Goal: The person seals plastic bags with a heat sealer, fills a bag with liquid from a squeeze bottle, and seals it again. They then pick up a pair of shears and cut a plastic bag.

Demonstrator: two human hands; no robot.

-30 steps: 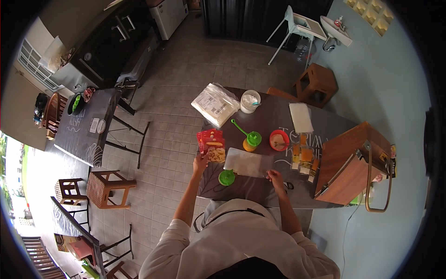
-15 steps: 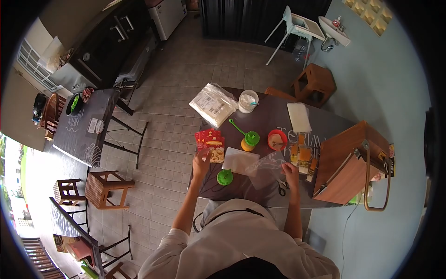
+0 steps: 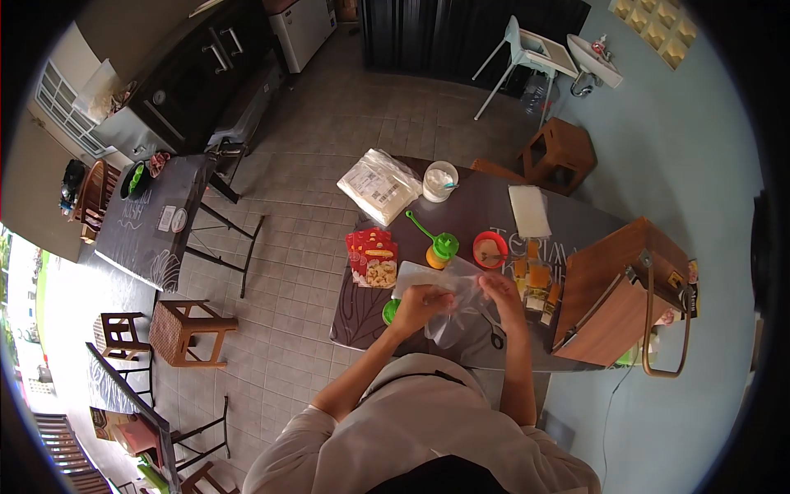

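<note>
A clear plastic bag (image 3: 448, 328) hangs between my hands over the near side of the dark table. My right hand (image 3: 504, 298) is closed in a pinch on its upper right edge. My left hand (image 3: 424, 306) has its fingers curled against the bag's left side. Under the bag, partly covered, lies a pale white tray or board (image 3: 414, 276). Black-handled scissors (image 3: 497, 336) lie just below my right hand. A green lidded container (image 3: 390, 311) is half hidden behind my left hand.
Beyond my hands stand a green-topped orange bottle (image 3: 443, 249), a red bowl (image 3: 491, 249) and a white tub (image 3: 439, 181). Red packets (image 3: 372, 257) and a wrapped bundle (image 3: 378, 185) lie left. Small jars (image 3: 538, 292) and a large wooden box (image 3: 609, 296) stand right.
My left hand has moved right, from beside the red packets to the plastic bag. My right hand has shifted slightly left and up, still pinching the bag, which has come nearer the middle.
</note>
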